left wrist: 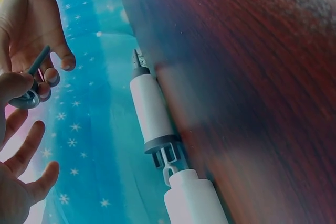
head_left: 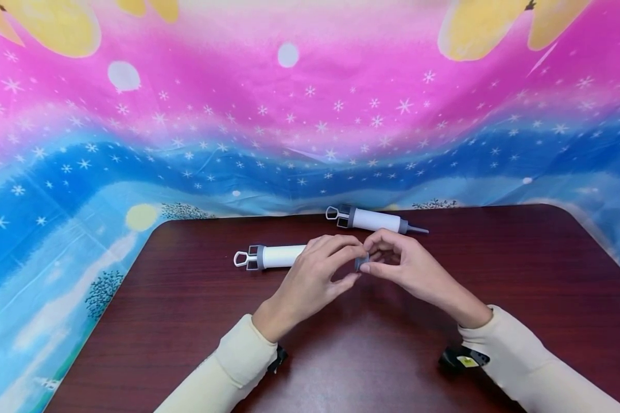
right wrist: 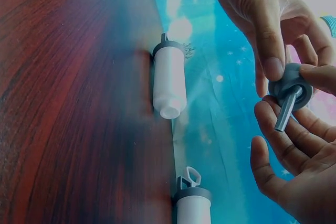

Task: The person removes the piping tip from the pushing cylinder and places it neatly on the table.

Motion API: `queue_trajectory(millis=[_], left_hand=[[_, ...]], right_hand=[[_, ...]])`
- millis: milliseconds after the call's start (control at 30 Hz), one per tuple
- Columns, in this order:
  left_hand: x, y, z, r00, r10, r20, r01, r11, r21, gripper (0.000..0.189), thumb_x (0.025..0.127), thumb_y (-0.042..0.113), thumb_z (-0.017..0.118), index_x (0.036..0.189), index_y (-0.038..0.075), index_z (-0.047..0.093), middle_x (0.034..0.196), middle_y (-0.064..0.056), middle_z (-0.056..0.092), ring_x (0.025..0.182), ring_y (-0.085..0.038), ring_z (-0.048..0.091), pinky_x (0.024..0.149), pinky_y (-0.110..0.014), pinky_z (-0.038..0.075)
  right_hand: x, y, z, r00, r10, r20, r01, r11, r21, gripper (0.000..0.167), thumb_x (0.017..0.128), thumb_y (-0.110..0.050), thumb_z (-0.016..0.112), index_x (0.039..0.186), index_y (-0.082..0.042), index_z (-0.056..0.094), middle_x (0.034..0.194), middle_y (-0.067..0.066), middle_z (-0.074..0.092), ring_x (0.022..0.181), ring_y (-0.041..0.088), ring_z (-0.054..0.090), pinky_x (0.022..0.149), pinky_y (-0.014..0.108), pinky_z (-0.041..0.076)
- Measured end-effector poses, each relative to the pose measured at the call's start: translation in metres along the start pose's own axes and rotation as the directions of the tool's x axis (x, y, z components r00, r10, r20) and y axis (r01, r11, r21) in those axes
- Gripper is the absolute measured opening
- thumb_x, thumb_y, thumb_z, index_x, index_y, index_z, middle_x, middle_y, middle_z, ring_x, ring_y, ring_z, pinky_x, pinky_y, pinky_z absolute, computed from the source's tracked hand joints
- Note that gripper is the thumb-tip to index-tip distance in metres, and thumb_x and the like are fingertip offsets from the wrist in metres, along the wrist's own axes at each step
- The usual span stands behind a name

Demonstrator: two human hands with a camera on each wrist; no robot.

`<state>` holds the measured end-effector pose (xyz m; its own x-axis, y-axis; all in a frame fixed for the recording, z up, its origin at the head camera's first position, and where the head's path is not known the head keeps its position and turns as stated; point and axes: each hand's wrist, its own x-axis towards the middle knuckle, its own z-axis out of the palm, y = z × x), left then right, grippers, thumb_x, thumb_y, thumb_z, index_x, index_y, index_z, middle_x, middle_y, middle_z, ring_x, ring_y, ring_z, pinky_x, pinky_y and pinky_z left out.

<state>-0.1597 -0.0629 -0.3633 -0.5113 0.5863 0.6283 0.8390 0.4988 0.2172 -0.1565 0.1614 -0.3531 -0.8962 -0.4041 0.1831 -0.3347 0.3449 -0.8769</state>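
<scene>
At the left of the head view a wide band of the dark red-brown wooden table [head_left: 150, 321] lay bare up to its rounded corner, past which the pink and blue starred plastic cloth [head_left: 57, 189] hung. Left of centre, a white plastic syringe-shaped tube with a grey collar and loop handle [head_left: 274, 256] lay on its side, its open nozzle end hidden behind the left hand [head_left: 315, 275]. That hand and the right hand [head_left: 408, 267] met at mid-frame, both pinching a small grey plastic nozzle cap with a thin spout [right wrist: 290, 90]; in the head view it was nearly covered by fingertips, and it seemed to be held clear of the tabletop. Just behind the hands, near the far edge, a second white tube with its grey nozzle fitted [head_left: 374, 221] lay whole. To the right, the table ran open to the frame's edge.
</scene>
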Motion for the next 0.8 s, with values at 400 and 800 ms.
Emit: queue_trajectory(millis=[400, 800], left_hand=[[0.0016, 0.0003, -0.0021, 0.999, -0.048, -0.007, 0.047, 0.997, -0.061, 0.032, 0.090, 0.013, 0.082, 0.120, 0.016, 0.072, 0.122, 0.001, 0.068, 0.110, -0.013, 0.065, 0.097, -0.036, 0.055], [0.0019, 0.0004, -0.0078, 0.988, -0.155, 0.017, 0.156, 0.966, -0.208, 0.033, 0.090, 0.013, 0.082, 0.121, 0.015, 0.071, 0.119, 0.000, 0.068, 0.112, -0.013, 0.066, 0.103, -0.029, 0.055]], right_hand=[[-0.0021, 0.0011, -0.0022, 1.000, 0.010, -0.001, -0.010, 1.000, -0.025, 0.025, 0.096, -0.011, 0.076, 0.118, -0.006, 0.066, 0.106, 0.009, 0.070, 0.093, 0.014, 0.069, 0.084, 0.026, 0.058], [-0.0062, 0.0045, -0.0046, 0.999, 0.034, -0.019, -0.035, 0.998, -0.044, 0.027, 0.095, -0.009, 0.076, 0.119, -0.003, 0.065, 0.109, 0.010, 0.071, 0.093, 0.014, 0.069, 0.084, 0.026, 0.058]])
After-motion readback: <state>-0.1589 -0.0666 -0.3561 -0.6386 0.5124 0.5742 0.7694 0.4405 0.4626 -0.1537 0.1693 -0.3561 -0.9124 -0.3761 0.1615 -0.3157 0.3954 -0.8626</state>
